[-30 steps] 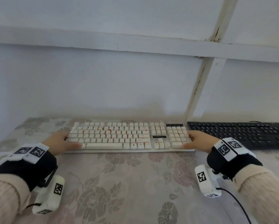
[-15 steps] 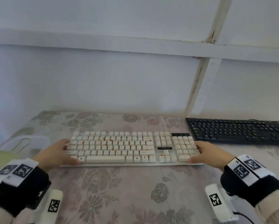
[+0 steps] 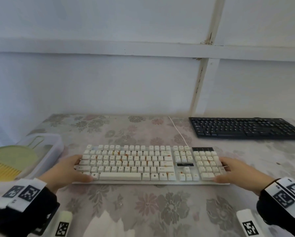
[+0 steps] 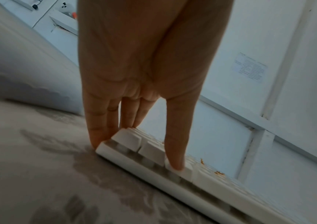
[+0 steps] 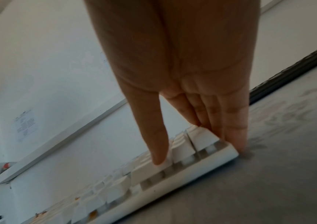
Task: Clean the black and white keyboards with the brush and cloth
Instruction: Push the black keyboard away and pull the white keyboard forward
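The white keyboard, speckled with orange crumbs, lies across the flowered table in front of me. My left hand is at its left end. In the left wrist view that hand has its thumb on a front-row key and straight fingers against the end wall, tips on the table. My right hand mirrors this at the number-pad end. The black keyboard lies at the back right, apart from both hands. A green and yellow brush lies in a clear tub at the left.
The clear tub stands close to the white keyboard's left end. The keyboard's white cable runs back towards the wall. Something white, perhaps a cloth, lies at the near edge. A white panelled wall closes the back of the table.
The white keyboard has slid from beside the wall towards me, with both hands at its ends. My head has tilted down, so the tub and brush have come into view.
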`<action>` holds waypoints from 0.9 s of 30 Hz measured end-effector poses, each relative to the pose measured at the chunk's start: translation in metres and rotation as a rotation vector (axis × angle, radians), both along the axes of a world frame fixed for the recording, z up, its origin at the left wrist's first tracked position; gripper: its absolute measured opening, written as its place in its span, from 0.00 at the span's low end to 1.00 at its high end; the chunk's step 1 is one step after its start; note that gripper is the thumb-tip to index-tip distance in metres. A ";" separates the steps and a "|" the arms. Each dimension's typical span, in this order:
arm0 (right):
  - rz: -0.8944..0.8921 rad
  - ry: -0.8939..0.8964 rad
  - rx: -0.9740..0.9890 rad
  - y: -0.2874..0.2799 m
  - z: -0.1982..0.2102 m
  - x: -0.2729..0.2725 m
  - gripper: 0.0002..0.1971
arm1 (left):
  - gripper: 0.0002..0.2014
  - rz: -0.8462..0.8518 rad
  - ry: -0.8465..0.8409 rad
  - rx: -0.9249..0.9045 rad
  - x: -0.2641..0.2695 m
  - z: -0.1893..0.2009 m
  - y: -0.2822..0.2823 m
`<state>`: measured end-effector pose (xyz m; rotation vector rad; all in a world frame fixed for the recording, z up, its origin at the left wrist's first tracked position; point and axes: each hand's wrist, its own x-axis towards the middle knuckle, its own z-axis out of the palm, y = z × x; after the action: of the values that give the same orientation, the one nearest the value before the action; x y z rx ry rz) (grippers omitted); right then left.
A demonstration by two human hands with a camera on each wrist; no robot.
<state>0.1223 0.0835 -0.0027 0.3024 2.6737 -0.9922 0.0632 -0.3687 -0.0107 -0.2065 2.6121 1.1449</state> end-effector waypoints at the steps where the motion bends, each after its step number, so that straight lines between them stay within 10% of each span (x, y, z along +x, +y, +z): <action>1: -0.005 0.005 -0.003 0.003 0.000 0.005 0.19 | 0.49 -0.014 0.003 -0.016 0.003 -0.001 0.003; 8: -0.020 0.028 0.013 0.014 0.002 0.034 0.21 | 0.31 -0.009 0.027 0.029 0.027 0.000 0.025; 23: -0.070 -0.067 0.124 0.006 0.020 0.069 0.23 | 0.26 -0.120 0.144 0.096 0.063 0.002 0.034; 27: -0.019 -0.062 0.307 -0.012 0.024 0.056 0.51 | 0.26 -0.210 0.130 0.160 0.065 0.005 0.026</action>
<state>0.1786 0.0712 0.0211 0.4128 2.7654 -0.5634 0.1279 -0.3427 -0.0057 0.1775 2.5593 1.3214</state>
